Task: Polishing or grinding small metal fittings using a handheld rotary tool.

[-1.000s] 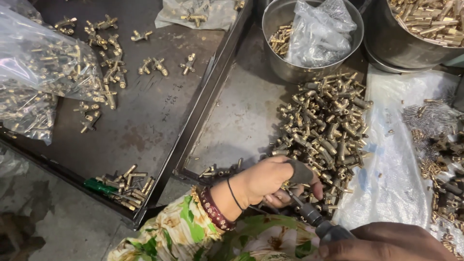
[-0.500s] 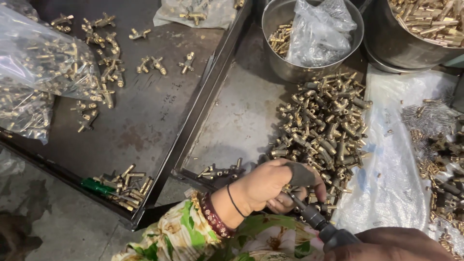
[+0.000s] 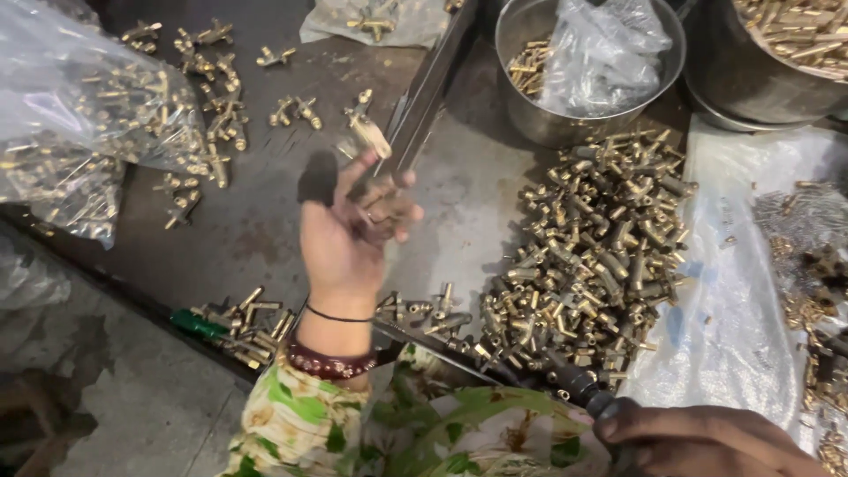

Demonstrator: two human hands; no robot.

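While the left hand (image 3: pixel 353 234) lifts, palm up, its grip pinches a brass fitting (image 3: pixel 369 134).

Left hand (image 3: pixel 353 225) raised and motion-blurred; the brass fitting (image 3: pixel 369 134) at its fingertips is smeared, its form indistinct. Right hand (image 3: pixel 698 437) cut off by the lower edge, its fingers hiding most of the dark tool (image 3: pixel 579 389). Steel bowl (image 3: pixel 751 71) cropped at upper right.
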